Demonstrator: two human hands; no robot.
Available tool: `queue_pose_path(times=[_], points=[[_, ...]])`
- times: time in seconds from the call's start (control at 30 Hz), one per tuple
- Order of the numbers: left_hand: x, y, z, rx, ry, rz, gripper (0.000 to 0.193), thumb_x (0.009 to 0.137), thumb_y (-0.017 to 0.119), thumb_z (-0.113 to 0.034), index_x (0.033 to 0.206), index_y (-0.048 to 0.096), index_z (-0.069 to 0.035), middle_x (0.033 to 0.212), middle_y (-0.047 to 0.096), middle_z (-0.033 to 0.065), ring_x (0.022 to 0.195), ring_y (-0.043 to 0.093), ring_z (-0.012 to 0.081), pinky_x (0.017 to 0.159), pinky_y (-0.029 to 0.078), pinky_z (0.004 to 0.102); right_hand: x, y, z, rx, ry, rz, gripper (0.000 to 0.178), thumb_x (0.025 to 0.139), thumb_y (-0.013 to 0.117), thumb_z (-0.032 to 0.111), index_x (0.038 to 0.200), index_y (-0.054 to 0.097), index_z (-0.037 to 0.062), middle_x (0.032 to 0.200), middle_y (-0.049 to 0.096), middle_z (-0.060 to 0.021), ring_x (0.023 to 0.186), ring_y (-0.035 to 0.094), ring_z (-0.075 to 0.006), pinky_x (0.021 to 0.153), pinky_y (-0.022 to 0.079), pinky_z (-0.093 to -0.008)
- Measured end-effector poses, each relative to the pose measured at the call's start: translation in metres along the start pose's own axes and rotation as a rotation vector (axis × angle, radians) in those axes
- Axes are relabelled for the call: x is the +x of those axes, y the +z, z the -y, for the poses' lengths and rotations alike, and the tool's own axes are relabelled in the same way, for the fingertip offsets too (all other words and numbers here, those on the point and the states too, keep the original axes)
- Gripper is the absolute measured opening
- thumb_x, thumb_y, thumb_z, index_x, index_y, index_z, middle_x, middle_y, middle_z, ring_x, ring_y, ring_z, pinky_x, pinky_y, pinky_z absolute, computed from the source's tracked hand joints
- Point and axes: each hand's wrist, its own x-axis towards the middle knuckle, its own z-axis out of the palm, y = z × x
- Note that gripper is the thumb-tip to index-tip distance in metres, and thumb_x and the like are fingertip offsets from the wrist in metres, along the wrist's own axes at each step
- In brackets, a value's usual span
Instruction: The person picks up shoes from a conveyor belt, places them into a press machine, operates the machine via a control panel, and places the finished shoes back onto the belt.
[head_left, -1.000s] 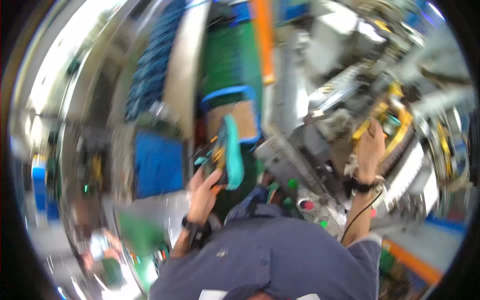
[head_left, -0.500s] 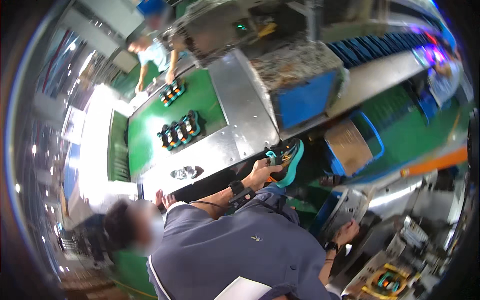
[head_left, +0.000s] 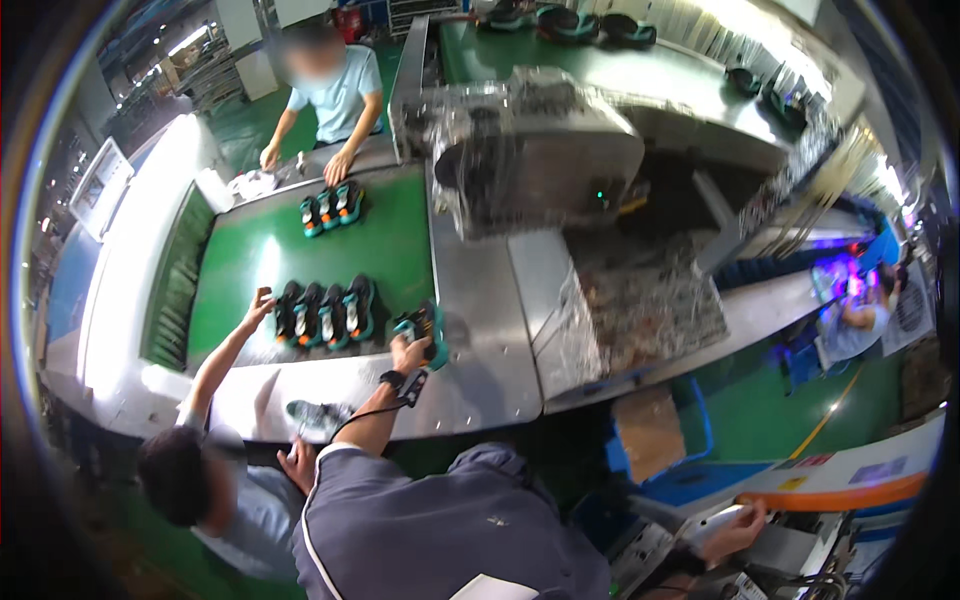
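- Left hand [head_left: 408, 356]: gripping a black-and-teal sneaker [head_left: 434, 332] at the edge of the green conveyor belt [head_left: 392, 240].
- Right hand [head_left: 732, 536]: near an orange bar [head_left: 850, 496]; grip cannot be told.

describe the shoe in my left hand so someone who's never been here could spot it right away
Find the green belt bordered by bare metal. At its near right corner, your left hand, with a dark wrist strap, grips a black shoe with a teal sole. Unlike the similar row of four shoes to its left, it is alone and in your grip.
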Motion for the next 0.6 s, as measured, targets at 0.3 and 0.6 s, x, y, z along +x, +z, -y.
queue_pose_path(times=[0.3,0.6], points=[[0.149,-0.036,0.042,0.553,0.139,-0.424,0.07,0.075,0.068,-0.021,0.134,0.037,0.001,0.116,0.059,0.0269,0.101,0.061,0.0452,0.087,0.049,0.0492,0.222,0.225,0.452,0.186,-0.792,0.286,0.023,0.076,0.066,-0.004,0.098,0.063,0.0011,0.096,0.064,-0.0105,0.087,0.06,-0.0267,0.082,0.047,-0.0365],[0.153,-0.029,0.02,0.59,0.03,-0.487,0.076,0.08,0.071,-0.027,0.142,0.031,-0.006,0.12,0.057,0.0232,0.098,0.062,0.0418,0.082,0.05,0.0508,0.227,0.51,0.712,-0.052,-1.382,0.546,0.064,0.079,0.069,0.011,0.139,0.048,0.0231,0.147,0.04,-0.0162,0.13,0.046,-0.0363,0.108,0.039,-0.0407]])
